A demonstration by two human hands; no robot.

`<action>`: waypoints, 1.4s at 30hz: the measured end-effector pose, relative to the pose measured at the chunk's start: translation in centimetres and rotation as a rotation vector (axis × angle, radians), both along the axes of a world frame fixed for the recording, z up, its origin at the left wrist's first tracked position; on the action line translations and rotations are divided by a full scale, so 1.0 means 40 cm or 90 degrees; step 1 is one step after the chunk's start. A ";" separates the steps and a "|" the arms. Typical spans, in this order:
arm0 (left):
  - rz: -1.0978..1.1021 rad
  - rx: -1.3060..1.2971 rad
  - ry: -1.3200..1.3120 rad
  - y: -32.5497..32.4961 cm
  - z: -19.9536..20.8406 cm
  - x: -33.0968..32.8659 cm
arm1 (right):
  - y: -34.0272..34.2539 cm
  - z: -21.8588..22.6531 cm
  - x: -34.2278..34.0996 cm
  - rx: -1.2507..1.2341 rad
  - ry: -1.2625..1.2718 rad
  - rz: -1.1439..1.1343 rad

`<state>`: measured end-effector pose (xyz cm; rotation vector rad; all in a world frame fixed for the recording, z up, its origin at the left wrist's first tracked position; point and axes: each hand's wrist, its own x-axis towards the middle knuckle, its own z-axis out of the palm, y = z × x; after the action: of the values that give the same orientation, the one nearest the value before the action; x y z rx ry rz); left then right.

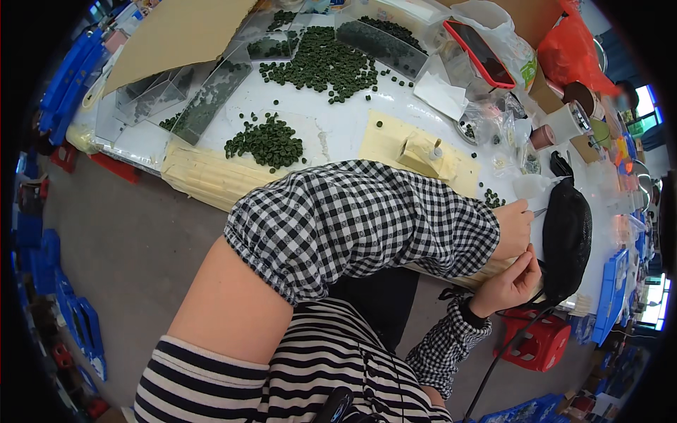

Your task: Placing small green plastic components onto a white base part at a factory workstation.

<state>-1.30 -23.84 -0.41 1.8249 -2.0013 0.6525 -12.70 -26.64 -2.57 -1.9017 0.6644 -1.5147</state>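
My left arm, in a black-and-white checked sleeve, reaches across to the right edge of the table. My left hand (515, 229) is closed, and a thin pointed metal tool (539, 211) juts from beside its fingers; its kind is too small to tell. Just below, my right hand (508, 285) pinches thumb and fingers together close against the left. Whatever sits in that pinch is hidden. Beside both hands lies a black pouch (566, 240). Several small dark green pieces (491, 197) are scattered just beyond the left hand.
Dark green pieces form a large heap (321, 63) and a smaller pile (266, 143). A wooden block with a peg (427, 156) stands on yellowish tape. Clear bins (384, 48), cardboard (176, 39), a red-cased phone (479, 55) and plastic bags (497, 32) crowd the back. A red stool (536, 340) stands below.
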 end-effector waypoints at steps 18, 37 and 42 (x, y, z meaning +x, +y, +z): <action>-0.014 -0.018 0.138 -0.009 0.002 -0.009 | 0.009 -0.005 0.008 0.007 -0.060 -0.018; -0.129 -0.125 0.445 -0.044 -0.042 -0.031 | 0.014 -0.003 0.000 0.033 -0.011 -0.009; -0.107 -0.146 0.631 -0.007 -0.011 -0.036 | 0.018 -0.004 0.009 0.039 -0.032 0.007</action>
<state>-2.73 -24.11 -0.86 1.3900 -1.3053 -0.0978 -12.33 -25.90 -2.73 -1.8129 0.6695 -1.5123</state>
